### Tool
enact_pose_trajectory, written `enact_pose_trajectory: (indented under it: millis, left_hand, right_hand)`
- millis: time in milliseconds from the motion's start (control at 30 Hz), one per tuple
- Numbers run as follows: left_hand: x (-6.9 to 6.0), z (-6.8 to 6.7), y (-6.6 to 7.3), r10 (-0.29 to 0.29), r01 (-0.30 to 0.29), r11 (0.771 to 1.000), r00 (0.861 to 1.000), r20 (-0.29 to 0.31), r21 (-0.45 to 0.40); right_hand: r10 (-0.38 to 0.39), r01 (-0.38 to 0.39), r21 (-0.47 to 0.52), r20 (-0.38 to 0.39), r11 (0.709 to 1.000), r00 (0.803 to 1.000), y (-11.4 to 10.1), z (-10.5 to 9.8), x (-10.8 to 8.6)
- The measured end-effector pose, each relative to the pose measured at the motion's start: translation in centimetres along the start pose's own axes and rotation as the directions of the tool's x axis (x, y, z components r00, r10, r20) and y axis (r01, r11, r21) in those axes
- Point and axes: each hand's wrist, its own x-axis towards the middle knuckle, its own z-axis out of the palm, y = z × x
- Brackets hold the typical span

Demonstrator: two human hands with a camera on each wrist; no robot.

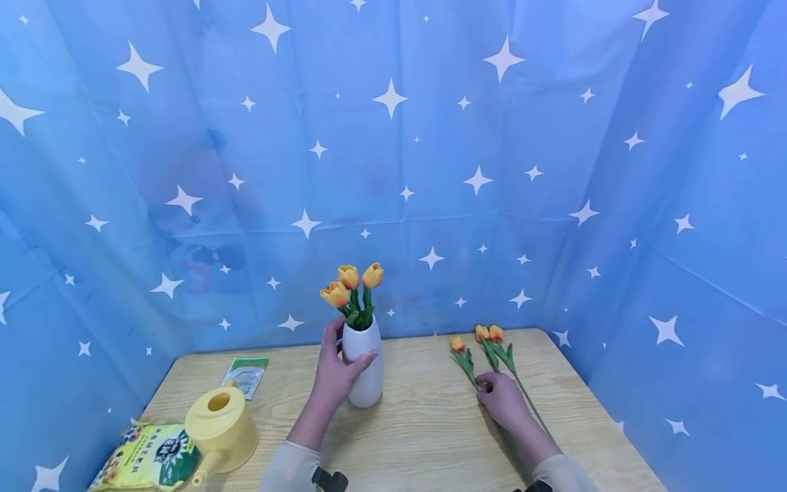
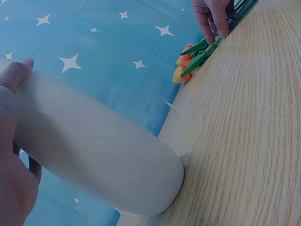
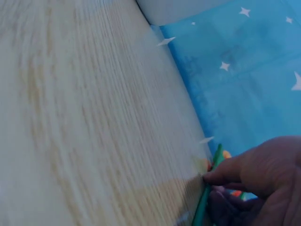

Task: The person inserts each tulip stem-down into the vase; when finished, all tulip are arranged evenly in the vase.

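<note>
The left hand [image 1: 335,376] grips a white vase [image 1: 367,369] near its upper part, thumb across the front; the vase stands upright on the table with several orange-yellow tulips [image 1: 348,277] in it. In the left wrist view the vase [image 2: 103,146] fills the lower left. At the right, the right hand [image 1: 504,400] pinches the green stem of one tulip [image 1: 458,344] lying on the table. Two more tulips [image 1: 489,333] lie just beside it. The right wrist view has the right hand [image 3: 263,183] with thumb and finger on a green stem [image 3: 202,205].
A yellow watering can [image 1: 223,427] stands at the table's left, with a yellow-green bag [image 1: 150,454] beside it and a small green-white packet [image 1: 247,374] behind. A blue curtain with white stars [image 1: 393,171] surrounds the wooden table [image 1: 418,437].
</note>
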Motion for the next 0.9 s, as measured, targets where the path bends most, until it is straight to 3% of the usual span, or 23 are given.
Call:
enact_pose_trajectory:
  millis: [433,900]
  left_hand:
    - [-0.1,0.1,0.2,-0.006,0.006,1.000,1.000,-0.002,-0.018]
    - [0.0,0.1,0.0,-0.004,0.004,1.000,1.000,0.005,-0.015]
  right_hand:
    - [0.035,-0.037,0.098,0.023,0.995,0.999,-0.3,0.4,-0.2]
    - [-0.064,0.064,0.136,-0.007,0.989,0.998,-2.0,0.0,-0.1]
